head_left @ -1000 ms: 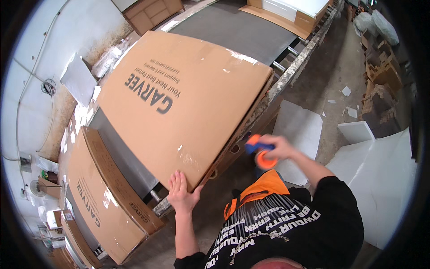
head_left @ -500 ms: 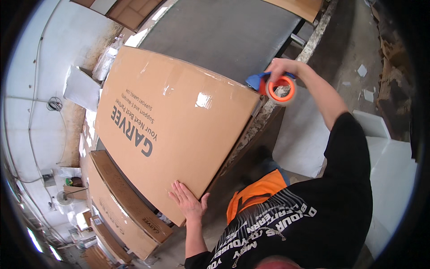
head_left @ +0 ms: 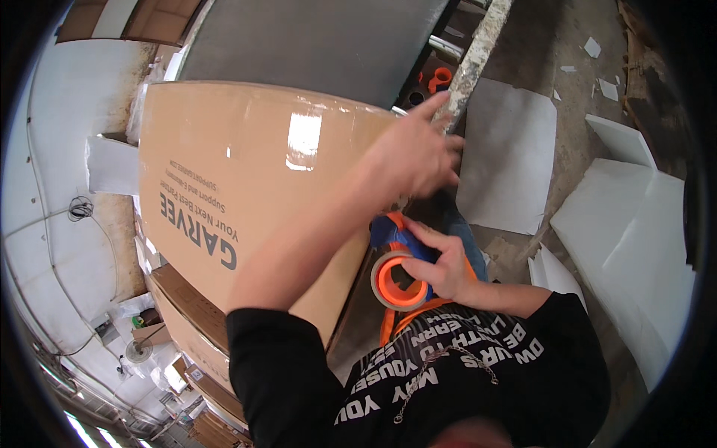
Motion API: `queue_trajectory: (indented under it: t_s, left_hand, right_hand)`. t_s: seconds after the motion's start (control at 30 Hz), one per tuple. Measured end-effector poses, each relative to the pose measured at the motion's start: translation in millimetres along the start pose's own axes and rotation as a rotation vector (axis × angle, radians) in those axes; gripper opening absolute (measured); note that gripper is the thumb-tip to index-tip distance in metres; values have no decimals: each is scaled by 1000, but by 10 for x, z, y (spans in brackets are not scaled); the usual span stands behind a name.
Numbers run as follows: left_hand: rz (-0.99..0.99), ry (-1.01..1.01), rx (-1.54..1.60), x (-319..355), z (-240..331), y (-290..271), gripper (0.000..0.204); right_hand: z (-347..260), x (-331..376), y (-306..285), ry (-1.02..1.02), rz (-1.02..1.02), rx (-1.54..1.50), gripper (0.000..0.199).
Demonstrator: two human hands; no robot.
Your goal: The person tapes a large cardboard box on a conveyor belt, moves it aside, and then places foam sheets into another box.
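A tape dispenser, blue-handled with an orange-cored roll, sits gripped in the right hand, held close to the person's chest beside the near right edge of a large cardboard box. The left hand lies flat with fingers spread on the box's far right corner, holding nothing. A grey conveyor belt runs beyond the box. White foam sheets crowd the floor to the right.

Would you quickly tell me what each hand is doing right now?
Left hand: open, fingers spread flat at the far edge of the cardboard box.
Right hand: closed on the orange tape dispenser.
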State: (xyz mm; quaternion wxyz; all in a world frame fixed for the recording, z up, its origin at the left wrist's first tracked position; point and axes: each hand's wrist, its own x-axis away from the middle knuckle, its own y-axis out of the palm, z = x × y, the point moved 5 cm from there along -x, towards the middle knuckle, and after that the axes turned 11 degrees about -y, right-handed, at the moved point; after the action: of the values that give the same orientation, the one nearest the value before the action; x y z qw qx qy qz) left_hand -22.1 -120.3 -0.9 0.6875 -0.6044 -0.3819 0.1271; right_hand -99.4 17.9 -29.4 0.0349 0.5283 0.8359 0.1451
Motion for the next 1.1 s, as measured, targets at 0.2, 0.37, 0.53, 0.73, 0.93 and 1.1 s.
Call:
queue_trajectory:
  t_s: [0.2,0.37,0.53,0.73,0.93,1.1]
  left_hand:
    - [31,22,-471,167,53,282,25]
    - [-76,140,-457,1068,522,634,23]
    - [-63,117,-519,2311,1236,790,25]
    - [71,172,-388,3428,1907,1395,30]
    - [3,168,-130,3934,2217,1568,34]
    - [-111,181,-102,3917,2168,1598,32]
  right_hand:
    - [65,170,139,40,-97,60,60]
    - [449,1135,958,-12,-108,94,62]
    - [693,1918,1567,-81,-49,263,64]
    - [1106,3093,2413,-152,19,467,61]
    - [1382,3313,2859,-89,33,571,66]
    - [1477,2475,3353,131,-277,811,45]
